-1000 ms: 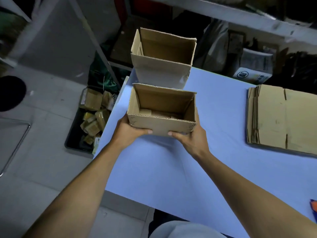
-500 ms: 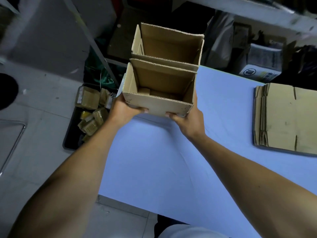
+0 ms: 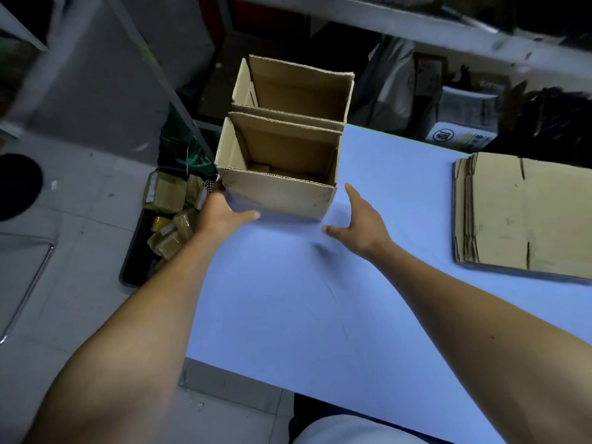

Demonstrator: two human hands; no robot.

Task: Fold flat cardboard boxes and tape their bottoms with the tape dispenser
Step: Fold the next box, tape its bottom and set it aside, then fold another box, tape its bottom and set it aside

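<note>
A: Where does the folded box (image 3: 278, 174) stand?

B: Upright on the blue desk (image 3: 320, 299), at the far left corner, open top upward. Its far wall lies against a second open box (image 3: 294, 91), which sits directly behind it at the desk's far edge.

A: And the hands?

B: The left hand (image 3: 221, 213) is beside the folded box's near left corner, fingers straight, thumb extended along the foot of the near wall; whether it touches the cardboard cannot be told. The right hand (image 3: 362, 219) is released, fingers spread, just to the right of the folded box's near right corner and apart from it. Neither hand grasps anything.

A: What else lies near the folded box?

B: Well to its right, on the same desk, rests a stack of flat cardboard blanks (image 3: 519, 213). To its left, below desk level on the floor, a black tray (image 3: 134, 257) holds small wrapped brown packets (image 3: 166, 193). Behind it, past the second open box, a dim shelf area holds bags and a white printed carton (image 3: 461, 136); the print is too blurred to read.
</note>
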